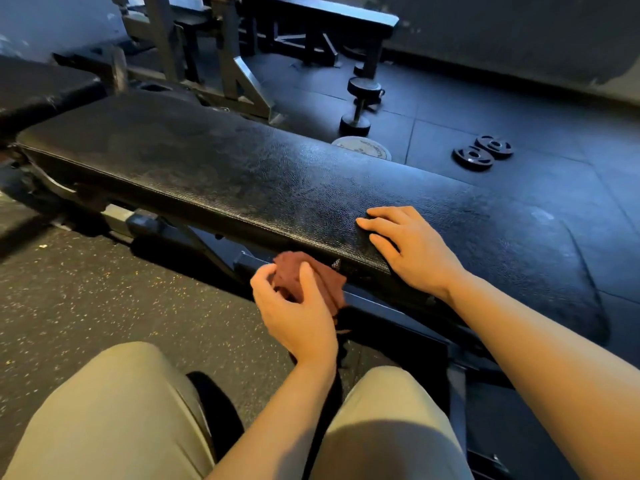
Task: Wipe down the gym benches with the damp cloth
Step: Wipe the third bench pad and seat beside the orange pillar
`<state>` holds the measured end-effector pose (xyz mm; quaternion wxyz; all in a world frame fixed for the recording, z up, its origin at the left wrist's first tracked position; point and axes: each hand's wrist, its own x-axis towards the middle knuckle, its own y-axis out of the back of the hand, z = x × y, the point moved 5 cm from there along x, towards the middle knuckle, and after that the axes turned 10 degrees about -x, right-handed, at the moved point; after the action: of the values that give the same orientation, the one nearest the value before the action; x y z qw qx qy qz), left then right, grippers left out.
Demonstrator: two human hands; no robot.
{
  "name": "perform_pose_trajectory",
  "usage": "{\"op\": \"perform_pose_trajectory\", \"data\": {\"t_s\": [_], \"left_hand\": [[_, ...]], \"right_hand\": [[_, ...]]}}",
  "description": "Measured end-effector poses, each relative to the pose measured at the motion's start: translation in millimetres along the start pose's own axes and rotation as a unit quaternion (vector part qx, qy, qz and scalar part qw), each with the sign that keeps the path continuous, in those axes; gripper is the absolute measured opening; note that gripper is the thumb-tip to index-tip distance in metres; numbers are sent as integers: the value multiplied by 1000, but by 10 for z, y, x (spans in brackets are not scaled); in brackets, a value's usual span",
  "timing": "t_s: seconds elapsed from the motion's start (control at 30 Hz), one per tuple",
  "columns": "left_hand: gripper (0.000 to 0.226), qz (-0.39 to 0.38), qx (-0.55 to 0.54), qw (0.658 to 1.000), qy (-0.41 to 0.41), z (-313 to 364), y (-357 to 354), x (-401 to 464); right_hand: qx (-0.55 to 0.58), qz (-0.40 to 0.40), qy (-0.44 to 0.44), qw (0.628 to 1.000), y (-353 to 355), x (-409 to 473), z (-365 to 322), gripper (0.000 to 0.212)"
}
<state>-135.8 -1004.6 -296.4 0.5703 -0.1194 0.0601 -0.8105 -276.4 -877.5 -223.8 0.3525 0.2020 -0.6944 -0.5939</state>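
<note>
**Cloth at the near side face of the worktop, left hand gripping**

We recorded the left hand [297,311] with its fingers curled round a dark red cloth [313,275], bunched and held against the near side face of the worktop [214,168], below the top edge. Part of the cloth hung down past the hand toward the steel frame [381,303] under the pad.

We noted the right hand [412,249] lying flat on the top of the worktop at its near edge, just right of the cloth, fingers straight and slightly apart, holding nothing. Wrist and forearm ran back over the edge toward us.

The worktop was a long black padded bench running from upper left to lower right, its grained surface catching light in the middle. A small logo [336,263] showed on the side face beside the cloth.

Our knees in tan trousers [114,410] were in the lower part of the view, over speckled rubber floor [86,289].

Beyond the worktop we logged a dumbbell [360,105] on the dark mat, two small plates [483,152] touching each other to its right, and a pale plate [363,148] partly hidden behind the pad. A second bench [329,12] and a grey rack [239,81] stood further back. Another black pad [38,88] lay at far left.
</note>
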Motion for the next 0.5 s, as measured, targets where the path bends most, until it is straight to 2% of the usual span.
{"op": "perform_pose_trajectory", "data": {"t_s": [0.1,0.27,0.33,0.43,0.5], "left_hand": [[31,-12,-6,1000,9,62,-174,-12],[37,-162,-19,986,23,49,-382,-483],[36,-141,-38,989,37,12,-292,-432],[33,-29,-38,999,8,3,-82,-149],[31,-7,-39,999,6,41,-43,-20]], "right_hand": [[-2,13,1,1000,9,4,-12,38],[2,10,-3,1000,30,-9,-24,39],[4,14,-4,1000,33,-13,-26,39],[2,12,-4,1000,19,-9,-20,39],[-1,10,-3,1000,12,0,-15,40]]}}
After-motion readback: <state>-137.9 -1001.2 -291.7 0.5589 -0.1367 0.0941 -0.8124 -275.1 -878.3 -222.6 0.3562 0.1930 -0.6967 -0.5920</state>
